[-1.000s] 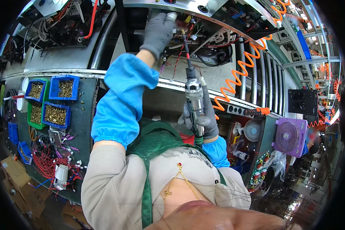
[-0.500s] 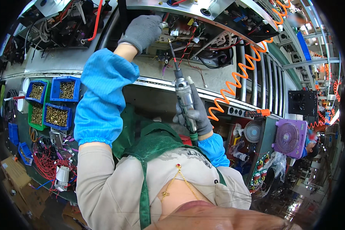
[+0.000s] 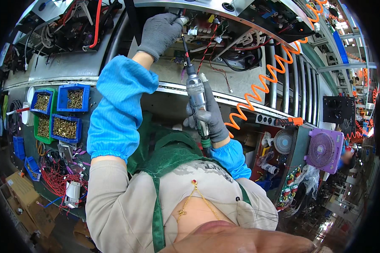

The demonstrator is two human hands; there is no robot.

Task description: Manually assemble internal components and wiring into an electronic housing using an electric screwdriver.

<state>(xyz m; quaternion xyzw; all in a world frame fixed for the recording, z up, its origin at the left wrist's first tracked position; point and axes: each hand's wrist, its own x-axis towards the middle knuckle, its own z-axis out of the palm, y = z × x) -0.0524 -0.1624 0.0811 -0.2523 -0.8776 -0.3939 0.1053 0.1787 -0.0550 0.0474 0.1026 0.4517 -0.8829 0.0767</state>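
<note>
My left hand (image 3: 159, 36), in a grey glove, reaches into the open front of a metal-cased electrical unit (image 3: 194, 7). Its fingers are closed beside a dark cable; what they pinch is hidden. My right hand (image 3: 213, 114), gloved too, is wrapped round a power screwdriver (image 3: 197, 93) with a clear grey body and green end. The driver stands nearly upright in the view, its long bit (image 3: 184, 47) pointing into the unit, just below my left fingertips. A small dark piece sits at the bit's tip, too small to name. White connectors (image 3: 193, 31) and red twisted wires (image 3: 203, 52) hang nearby.
Blue bins (image 3: 66, 128) of brass-coloured screws stand at left, above red wire bundles (image 3: 57, 181). A second unit (image 3: 71, 25) sits at upper left. An orange coiled hose (image 3: 261, 86) crosses the metal rollers (image 3: 299, 84) at right. A purple fan (image 3: 324, 150) stands beyond.
The screwdriver has moved slightly up and left, bringing its bit nearer my left fingers. My left hand has shifted a little right and farther into the unit. The view has shifted slightly.
</note>
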